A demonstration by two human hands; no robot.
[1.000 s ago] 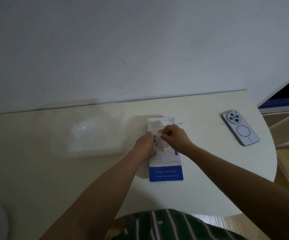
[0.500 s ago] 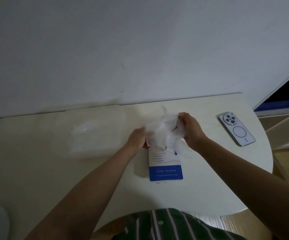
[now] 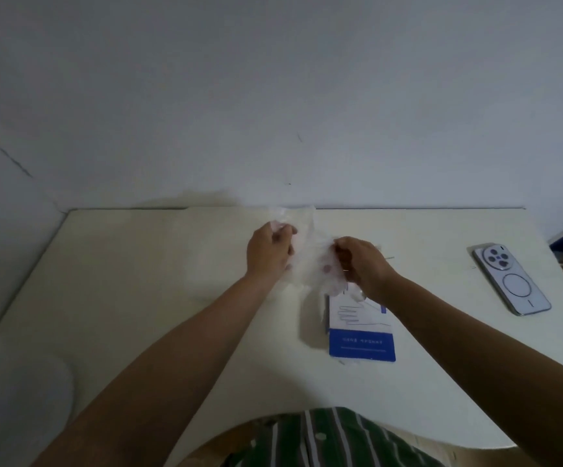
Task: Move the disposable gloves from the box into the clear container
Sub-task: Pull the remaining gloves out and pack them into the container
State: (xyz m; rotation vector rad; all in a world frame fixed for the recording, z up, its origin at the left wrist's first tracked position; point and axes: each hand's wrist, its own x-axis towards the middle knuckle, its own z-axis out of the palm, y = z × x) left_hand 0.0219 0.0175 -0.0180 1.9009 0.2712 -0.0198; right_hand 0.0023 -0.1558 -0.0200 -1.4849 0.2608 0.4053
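My left grip (image 3: 268, 251) curls round one end of the wad of clear gloves (image 3: 310, 261) while my right grip (image 3: 362, 264) pinches the other, with the wad bunched between them over the table (image 3: 138, 298). The blue-and-white box (image 3: 361, 332) lies flat under my right wrist. The clear container (image 3: 219, 264) is, I think, that faint blur beside my left grip. A phone (image 3: 511, 281) lies far right.

Person in a striped shirt, with bare arms

The shirt (image 3: 334, 439) is dark green with thin pale stripes that run lengthwise, and it has one small light button (image 3: 322, 436). The left forearm (image 3: 185, 335) and the right forearm (image 3: 468, 332) are uncovered down to the left hand (image 3: 268, 251) and the right hand (image 3: 362, 264).
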